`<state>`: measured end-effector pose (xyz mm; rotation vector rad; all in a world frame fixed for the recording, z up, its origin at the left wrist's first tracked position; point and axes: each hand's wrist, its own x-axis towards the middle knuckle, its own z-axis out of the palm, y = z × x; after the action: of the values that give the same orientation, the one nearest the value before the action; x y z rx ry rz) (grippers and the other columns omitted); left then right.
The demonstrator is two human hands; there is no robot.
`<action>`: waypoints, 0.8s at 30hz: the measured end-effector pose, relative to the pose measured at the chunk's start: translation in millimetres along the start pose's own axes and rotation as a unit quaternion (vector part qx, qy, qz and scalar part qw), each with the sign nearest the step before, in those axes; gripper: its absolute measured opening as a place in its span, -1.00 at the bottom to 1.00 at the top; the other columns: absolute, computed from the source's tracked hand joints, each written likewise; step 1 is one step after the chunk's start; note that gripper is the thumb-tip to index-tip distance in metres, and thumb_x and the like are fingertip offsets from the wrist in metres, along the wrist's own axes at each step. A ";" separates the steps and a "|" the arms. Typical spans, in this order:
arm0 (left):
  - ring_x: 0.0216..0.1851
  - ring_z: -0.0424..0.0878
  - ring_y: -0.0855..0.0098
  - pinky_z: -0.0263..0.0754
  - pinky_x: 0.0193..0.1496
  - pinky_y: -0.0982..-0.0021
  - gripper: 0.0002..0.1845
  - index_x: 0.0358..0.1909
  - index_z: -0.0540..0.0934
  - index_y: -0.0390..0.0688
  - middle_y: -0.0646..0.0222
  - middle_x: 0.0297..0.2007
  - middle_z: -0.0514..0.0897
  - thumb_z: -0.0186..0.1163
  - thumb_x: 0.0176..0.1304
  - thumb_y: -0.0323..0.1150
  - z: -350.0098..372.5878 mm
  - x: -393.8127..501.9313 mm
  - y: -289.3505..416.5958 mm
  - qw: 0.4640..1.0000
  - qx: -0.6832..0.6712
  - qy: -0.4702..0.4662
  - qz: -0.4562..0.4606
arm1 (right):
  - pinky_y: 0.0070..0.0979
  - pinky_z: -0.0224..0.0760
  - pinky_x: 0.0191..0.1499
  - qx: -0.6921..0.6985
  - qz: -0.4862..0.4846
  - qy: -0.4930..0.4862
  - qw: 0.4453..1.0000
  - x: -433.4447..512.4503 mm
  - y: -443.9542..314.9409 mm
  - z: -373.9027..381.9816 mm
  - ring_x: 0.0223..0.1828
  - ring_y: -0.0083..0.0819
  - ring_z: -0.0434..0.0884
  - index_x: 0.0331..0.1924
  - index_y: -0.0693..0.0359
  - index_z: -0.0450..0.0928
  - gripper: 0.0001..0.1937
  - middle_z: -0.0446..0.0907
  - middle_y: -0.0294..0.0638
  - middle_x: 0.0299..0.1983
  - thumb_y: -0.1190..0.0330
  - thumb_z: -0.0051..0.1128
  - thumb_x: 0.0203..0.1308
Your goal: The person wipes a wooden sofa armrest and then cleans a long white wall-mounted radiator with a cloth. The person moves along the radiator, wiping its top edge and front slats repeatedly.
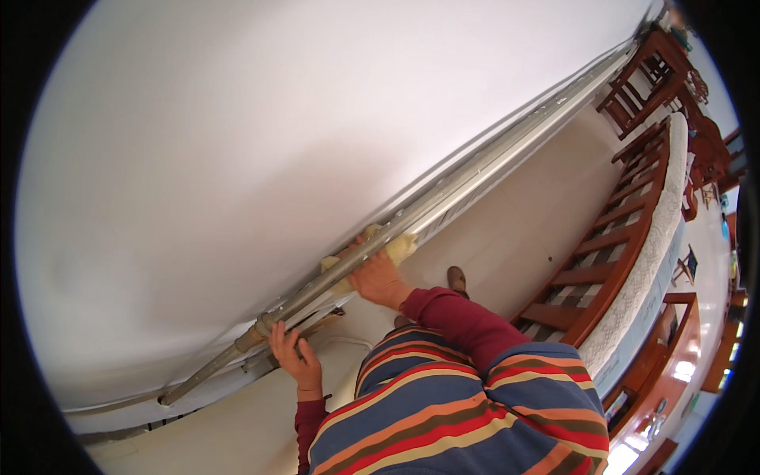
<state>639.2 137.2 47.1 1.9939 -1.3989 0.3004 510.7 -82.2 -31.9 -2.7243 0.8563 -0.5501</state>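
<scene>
A long metal pipe point(309, 292) runs along a white wall point(225, 148), from the lower left towards the upper right. My right hand point(380, 279) holds a pale yellow cloth point(401, 248) against the pipe, and parts of the cloth show on both sides of it. Near a pipe joint point(260, 333), my left hand point(297, 356) is raised with its fingers apart and holds nothing; whether its fingertips touch the joint is unclear. Beside the pipe, a pale metal rail point(504, 172) stretches to the far upper right.
A wooden slatted bench or sofa point(594, 276) with a light-coloured cushion or mattress point(629, 297) stands to the right. Wooden chairs point(644, 83) are at the upper right. My shoe point(456, 279) rests on the floor point(510, 225). A glossy wooden table point(665, 374) is at the lower right.
</scene>
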 end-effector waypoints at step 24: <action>0.08 0.48 0.10 -0.02 0.38 -0.10 -0.64 0.04 0.53 -0.20 0.19 -0.01 0.59 -0.16 0.45 -0.24 -2.6 18.4 -81.0 0.991 0.102 0.005 -0.091 | 0.14 -0.35 0.46 -0.103 0.226 0.149 0.957 -16.2 207.1 -68.2 0.39 0.06 0.15 0.25 0.20 0.40 -0.52 0.30 -0.04 0.34 0.27 -0.13 0.26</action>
<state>719.8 141.2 27.2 2.2666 -1.2083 0.3836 366.2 -246.0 -42.6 -2.5160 1.6416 -0.8159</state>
